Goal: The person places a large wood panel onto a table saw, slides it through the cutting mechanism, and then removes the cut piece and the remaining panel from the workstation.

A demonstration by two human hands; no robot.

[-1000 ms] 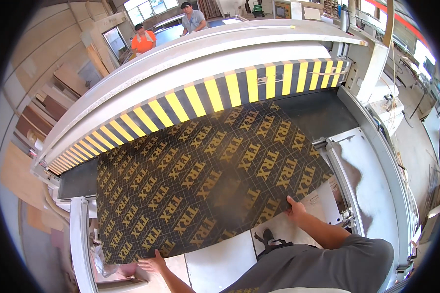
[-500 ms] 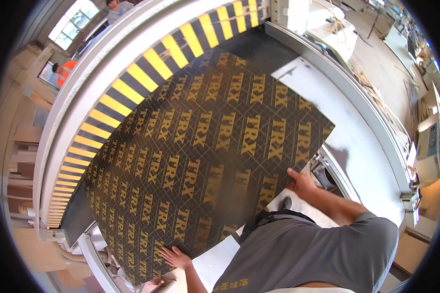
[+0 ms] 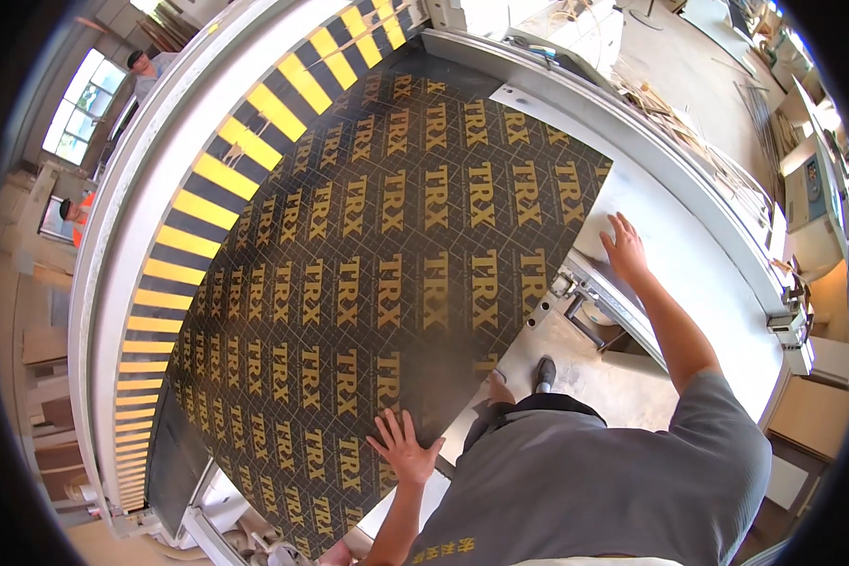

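A large dark sheet panel (image 3: 349, 274) with repeated yellow print and a grid pattern lies in front of me, its far side reaching under the striped beam. My left hand (image 3: 407, 451) rests flat on the panel's near edge, fingers spread. Off the panel's right edge, my right hand (image 3: 624, 247) is stretched out with fingers apart over the pale metal table (image 3: 698, 255), holding nothing. Whether its fingertips touch the metal is unclear. A skin-coloured patch (image 3: 338, 555) shows below the panel's near corner, too little to make out.
A long beam with yellow and black stripes (image 3: 208, 203) arches across the far left. A metal fence (image 3: 632, 141) borders the table on the right. Machine fittings (image 3: 575, 292) sit near the panel's right edge. Two people (image 3: 141, 71) are beyond the beam. Boards (image 3: 811, 415) stand at right.
My right hand has let go of the panel's right edge and moved out over the metal table. The panel has turned a little, and my left hand has shifted along its near edge.
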